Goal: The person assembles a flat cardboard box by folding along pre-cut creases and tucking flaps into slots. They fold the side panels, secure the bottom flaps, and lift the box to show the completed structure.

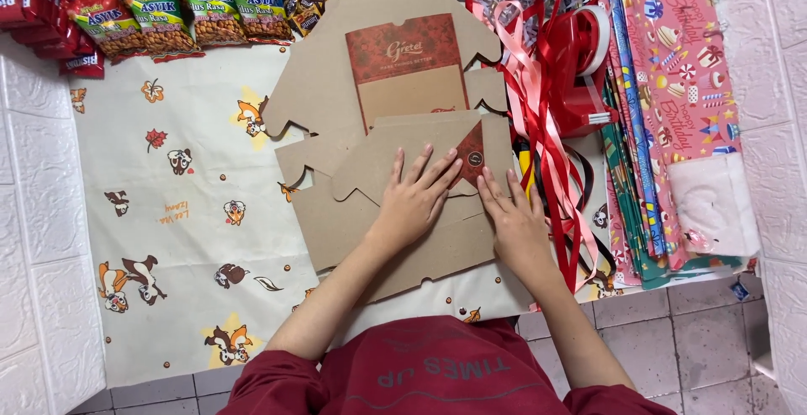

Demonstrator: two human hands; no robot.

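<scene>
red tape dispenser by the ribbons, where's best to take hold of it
Probably the red tape dispenser by its curved red body below the tape roll, coming from above: ribbons crowd its left and wrapping paper its right, so the top is freest.

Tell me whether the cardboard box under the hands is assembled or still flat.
Flat, partly folded. The cardboard box lies unassembled on the printed sheet, one panel folded over under the left hand and right hand.

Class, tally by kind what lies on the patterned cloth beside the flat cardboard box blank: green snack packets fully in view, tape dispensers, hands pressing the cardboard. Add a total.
Green snack packets: 5
Red tape dispenser: 1
Hands on the cardboard box blank, left hand and right hand: 2
Total: 8
</scene>
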